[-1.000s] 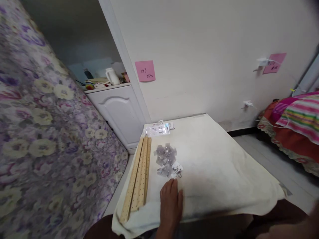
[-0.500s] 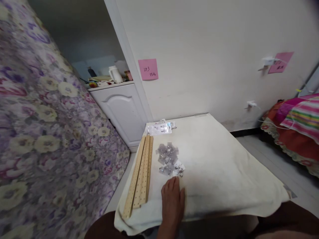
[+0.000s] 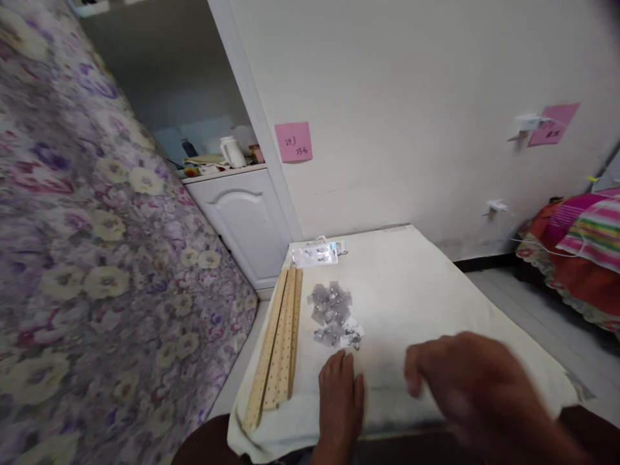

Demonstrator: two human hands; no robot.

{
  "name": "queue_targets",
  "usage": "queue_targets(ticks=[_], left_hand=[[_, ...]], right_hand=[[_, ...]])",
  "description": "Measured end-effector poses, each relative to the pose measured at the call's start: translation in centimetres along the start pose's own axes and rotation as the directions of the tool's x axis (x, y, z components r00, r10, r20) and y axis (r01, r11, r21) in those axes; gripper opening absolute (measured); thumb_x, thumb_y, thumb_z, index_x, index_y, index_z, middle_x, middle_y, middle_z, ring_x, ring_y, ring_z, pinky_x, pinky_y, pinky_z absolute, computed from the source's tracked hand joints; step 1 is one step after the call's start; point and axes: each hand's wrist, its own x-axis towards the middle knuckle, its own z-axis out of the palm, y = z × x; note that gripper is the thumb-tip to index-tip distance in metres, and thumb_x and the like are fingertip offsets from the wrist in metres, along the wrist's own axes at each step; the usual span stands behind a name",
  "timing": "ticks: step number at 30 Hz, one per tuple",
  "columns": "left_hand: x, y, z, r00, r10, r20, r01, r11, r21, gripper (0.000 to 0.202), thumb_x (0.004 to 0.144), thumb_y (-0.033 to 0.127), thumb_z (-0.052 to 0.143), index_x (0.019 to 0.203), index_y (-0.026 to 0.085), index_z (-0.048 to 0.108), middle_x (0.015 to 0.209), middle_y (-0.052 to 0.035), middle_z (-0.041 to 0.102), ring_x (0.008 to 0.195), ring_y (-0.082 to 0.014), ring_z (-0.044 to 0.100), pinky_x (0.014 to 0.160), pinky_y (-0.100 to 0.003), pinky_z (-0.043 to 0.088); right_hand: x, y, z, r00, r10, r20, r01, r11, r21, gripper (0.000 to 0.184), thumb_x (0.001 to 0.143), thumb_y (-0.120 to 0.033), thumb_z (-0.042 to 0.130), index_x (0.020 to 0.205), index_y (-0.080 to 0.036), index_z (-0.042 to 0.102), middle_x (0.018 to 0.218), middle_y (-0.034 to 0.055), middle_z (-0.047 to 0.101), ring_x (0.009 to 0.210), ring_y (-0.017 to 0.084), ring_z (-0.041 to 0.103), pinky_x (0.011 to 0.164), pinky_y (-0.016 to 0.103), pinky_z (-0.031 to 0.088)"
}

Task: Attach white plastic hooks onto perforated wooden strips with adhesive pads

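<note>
My left hand [image 3: 340,395] rests palm down on the cloth-covered table [image 3: 404,278], its fingers stretched forward. Just beyond its fingertips lies a heap of small clear-grey packets [image 3: 330,303], with a few white cards bearing shiny metal bits [image 3: 351,334] at the near edge. On the right, my right hand [image 3: 477,384] hangs over the table, blurred by motion; its fingers appear bent, and whether anything is in them does not show. Several long wooden strips with rows of holes [image 3: 278,349] lie along the table's left side.
A flat clear package [image 3: 314,254] lies at the table's far left corner. Behind stand a wall with a pink note [image 3: 294,142] and a white cabinet [image 3: 247,226] holding a white jug [image 3: 233,152]. A floral curtain [image 3: 106,278] hangs left; a bed [image 3: 576,258] is at right.
My right hand has come into view from the lower right, over the table. The left hand stays beside the packets. The whole view has shifted slightly.
</note>
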Motion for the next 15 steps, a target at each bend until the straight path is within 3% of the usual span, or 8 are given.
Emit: queue_targets(ticks=[2, 4, 8, 11, 15], left_hand=[[0.0, 0.0, 0.0, 1.0, 0.014, 0.021, -0.014, 1.0, 0.018, 0.035, 0.087, 0.026, 0.049, 0.121, 0.017, 0.054, 0.123, -0.012, 0.057, 0.115, -0.0263, 0.051, 0.096, -0.046, 0.044], [-0.2, -0.1, 0.1, 0.999, 0.036, 0.029, -0.037, 0.998, 0.044, 0.036, 0.087, 0.026, 0.049, 0.122, 0.016, 0.054, 0.125, -0.0128, 0.056, 0.116, -0.0267, 0.052, 0.095, -0.046, 0.045], [-1.1, -1.0, 0.3, 0.994, 0.104, -0.023, -0.1, 0.988, 0.121, 0.04, 0.087, 0.028, 0.05, 0.125, 0.017, 0.052, 0.129, -0.0133, 0.055, 0.119, -0.0265, 0.051, 0.095, -0.043, 0.046], [-2.0, -2.1, 0.4, 0.987, 0.148, -0.064, -0.133, 0.972, 0.195, 0.044, 0.085, 0.031, 0.053, 0.128, 0.019, 0.05, 0.132, -0.0111, 0.054, 0.121, -0.0261, 0.049, 0.095, -0.041, 0.046], [-2.8, -3.3, 1.3, 0.977, 0.179, -0.112, -0.144, 0.952, 0.27, 0.046, 0.083, 0.034, 0.054, 0.128, 0.024, 0.051, 0.131, -0.0067, 0.057, 0.119, -0.0252, 0.051, 0.092, -0.041, 0.044]], right_hand=[[3.5, -0.9, 1.5, 0.998, -0.05, 0.046, 0.048, 0.998, 0.049, 0.014, 0.09, -0.032, 0.05, 0.091, -0.025, 0.062, 0.084, 0.0031, 0.066, 0.075, 0.017, 0.063, 0.066, 0.031, 0.054], [5.1, -0.8, 3.6, 0.992, -0.108, 0.071, 0.1, 0.989, 0.111, 0.012, 0.088, -0.029, 0.051, 0.089, -0.021, 0.061, 0.08, 0.0029, 0.065, 0.074, 0.017, 0.063, 0.07, 0.031, 0.054], [4.1, 2.4, 6.8, 0.984, -0.164, -0.066, 0.169, 0.983, 0.066, 0.015, 0.085, -0.024, 0.048, 0.092, -0.021, 0.061, 0.09, 0.0069, 0.064, 0.082, 0.019, 0.064, 0.075, 0.029, 0.055], [3.1, 4.5, 7.1, 0.978, -0.192, -0.082, 0.195, 0.98, 0.031, 0.016, 0.085, -0.021, 0.047, 0.092, -0.022, 0.062, 0.094, 0.0076, 0.064, 0.09, 0.02, 0.063, 0.08, 0.029, 0.054], [3.4, 4.9, 6.6, 0.974, -0.227, -0.008, 0.228, 0.973, 0.029, 0.016, 0.085, -0.02, 0.046, 0.086, -0.023, 0.061, 0.086, 0.0054, 0.064, 0.083, 0.019, 0.063, 0.077, 0.028, 0.054]])
